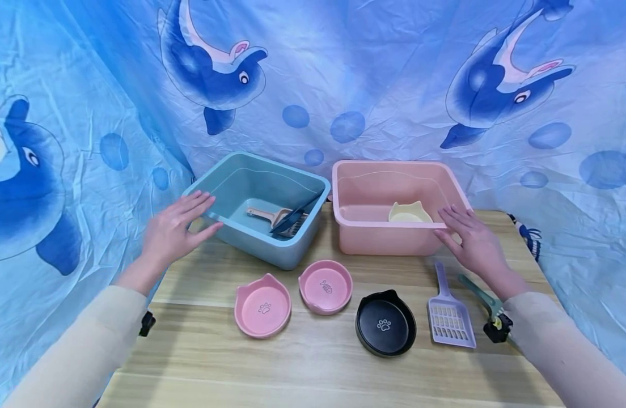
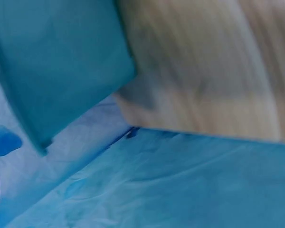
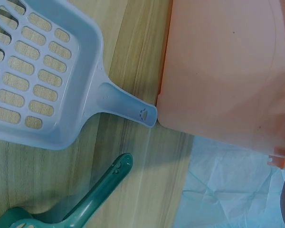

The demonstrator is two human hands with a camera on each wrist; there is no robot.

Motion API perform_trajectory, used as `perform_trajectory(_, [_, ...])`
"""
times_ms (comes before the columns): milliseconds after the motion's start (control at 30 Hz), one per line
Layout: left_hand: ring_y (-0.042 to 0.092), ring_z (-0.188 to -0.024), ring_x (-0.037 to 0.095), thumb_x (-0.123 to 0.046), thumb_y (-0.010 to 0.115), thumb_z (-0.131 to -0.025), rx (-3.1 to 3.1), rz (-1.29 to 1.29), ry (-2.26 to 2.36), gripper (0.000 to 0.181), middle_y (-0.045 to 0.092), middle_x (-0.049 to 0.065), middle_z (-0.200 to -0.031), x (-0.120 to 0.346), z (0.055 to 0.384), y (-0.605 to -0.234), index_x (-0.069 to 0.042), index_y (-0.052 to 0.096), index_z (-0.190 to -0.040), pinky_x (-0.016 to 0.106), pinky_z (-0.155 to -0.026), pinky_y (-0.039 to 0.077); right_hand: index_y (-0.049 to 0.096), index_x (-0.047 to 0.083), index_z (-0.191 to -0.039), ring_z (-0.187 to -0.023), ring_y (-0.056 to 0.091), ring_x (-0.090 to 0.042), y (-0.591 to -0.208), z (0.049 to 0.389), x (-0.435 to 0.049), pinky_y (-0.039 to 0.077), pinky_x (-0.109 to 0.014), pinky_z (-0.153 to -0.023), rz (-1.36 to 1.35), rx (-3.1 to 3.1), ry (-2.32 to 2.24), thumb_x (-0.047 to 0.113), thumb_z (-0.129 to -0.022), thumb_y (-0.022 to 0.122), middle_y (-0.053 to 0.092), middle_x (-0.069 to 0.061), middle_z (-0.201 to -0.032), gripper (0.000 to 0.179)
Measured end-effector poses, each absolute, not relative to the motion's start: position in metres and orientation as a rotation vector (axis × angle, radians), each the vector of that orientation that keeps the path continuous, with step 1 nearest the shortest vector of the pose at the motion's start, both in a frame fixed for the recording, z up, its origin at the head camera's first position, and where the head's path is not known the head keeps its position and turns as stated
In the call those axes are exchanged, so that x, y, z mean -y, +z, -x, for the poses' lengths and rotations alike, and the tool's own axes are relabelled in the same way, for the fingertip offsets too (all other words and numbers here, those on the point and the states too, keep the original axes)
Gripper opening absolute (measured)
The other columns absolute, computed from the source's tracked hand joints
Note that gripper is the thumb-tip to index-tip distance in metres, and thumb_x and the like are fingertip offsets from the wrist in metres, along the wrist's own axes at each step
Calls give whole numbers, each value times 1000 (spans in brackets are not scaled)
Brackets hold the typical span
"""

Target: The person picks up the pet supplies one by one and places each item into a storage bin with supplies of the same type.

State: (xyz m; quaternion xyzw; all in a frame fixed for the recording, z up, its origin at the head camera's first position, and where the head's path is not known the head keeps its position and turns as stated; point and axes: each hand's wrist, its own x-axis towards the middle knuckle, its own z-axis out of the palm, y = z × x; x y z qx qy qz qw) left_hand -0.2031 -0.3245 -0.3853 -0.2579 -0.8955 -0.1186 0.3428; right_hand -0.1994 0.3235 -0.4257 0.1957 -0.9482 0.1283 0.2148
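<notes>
Clock centred on the tabletop (image 1: 303, 374), twelve toward the curtain (image 1: 313, 68). At ten o'clock, left hand (image 1: 177, 226), fingers straight, thumb spread well apart, nothing gripped; fingertips over the rim of the blue bin (image 1: 272, 252), pressure impossible to tell. Bin at three to four o'clock from those fingers, long axis roughly ten to four; inside, a beige scoop (image 1: 263, 213). At nine, pink paw-print bowl (image 1: 263, 314); close beside, pink fish-print bowl (image 1: 325, 294). At four, black bowl (image 1: 386, 339). At one, pink bin (image 1: 384, 241), long axis nine to three, cream bowl (image 1: 409, 212) inside. At three, lilac scoop (image 1: 442, 280), handle toward half past eleven. At two, right hand (image 1: 468, 241), fingers extended over the pink bin's near-right corner, thumb apart, nothing clasped. Seemingly decisive: pink bin at half past nine from these fingertips, right hand clearly nearer. Farthest right, green scoop (image 1: 478, 292).
</notes>
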Motion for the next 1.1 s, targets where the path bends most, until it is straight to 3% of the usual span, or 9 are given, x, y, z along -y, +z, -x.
perform_trajectory(200, [72,-120,39,-73,52,-102,2151,665,-320,73,74,16,-130,320,209,-414,-12,75,-134,61,-100,58,57,2,-152,-146,50,-45,-421,196,-326,22,-49,-133,-550,2672,369,29,-97,80,56,-25,-154,66])
perform_trajectory(367, [71,-122,42,-63,62,-102,2110,678,-337,65,73,19,-131,316,213,-432,-6,76,-131,63,-104,56,60,1,-149,-144,52,-46,-415,191,-328,24,-50,-132,-584,2626,387,24,-94,83,58,-24,-152,64])
perform_trajectory(667, [69,-125,41,-68,51,-105,2114,634,-338,71,72,19,-132,310,216,-451,-6,74,-133,59,-109,53,59,1,-150,-144,52,-46,-399,176,-333,22,-46,-133,-635,2623,396,31,-98,79,59,-22,-152,63])
perform_trajectory(767, [70,-124,41,-66,52,-105,2098,622,-358,70,72,18,-133,308,218,-456,-5,76,-130,59,-109,54,60,4,-151,-143,52,-48,-393,168,-333,32,-53,-129,-626,2638,401,30,-98,80,59,-20,-153,63])
perform_trajectory(867, [70,-123,41,-62,57,-105,2086,613,-379,66,72,18,-133,307,218,-459,-4,77,-128,57,-111,53,61,6,-150,-139,54,-51,-387,161,-332,44,-66,-115,-590,2673,404,27,-96,81,60,-20,-152,62])
perform_trajectory(933, [70,-124,41,-58,62,-103,2082,611,-393,61,71,18,-134,307,219,-460,-5,76,-129,57,-112,52,61,7,-150,-132,59,-53,-383,157,-333,50,-72,-102,-569,2711,424,29,-98,79,62,-22,-149,59])
perform_trajectory(967, [70,-124,41,-57,64,-103,2080,611,-396,60,71,18,-134,307,219,-461,-5,76,-129,57,-112,52,61,6,-150,-119,68,-50,-380,155,-333,56,-68,-95,-564,2730,441,30,-100,78,63,-24,-147,58])
perform_trajectory(1033, [69,-125,42,-54,67,-101,2081,613,-402,58,71,18,-135,308,220,-461,-4,76,-130,57,-113,51,61,5,-150,-86,73,-36,-372,152,-334,62,-53,-78,-560,2780,493,29,-102,75,65,-26,-143,55])
perform_trajectory(1100, [69,-126,42,-54,68,-101,2082,609,-409,58,70,18,-135,310,219,-461,-4,75,-130,57,-114,51,61,3,-150,-60,59,-21,-365,150,-335,54,-37,-62,-564,2837,557,29,-104,73,69,-27,-137,53])
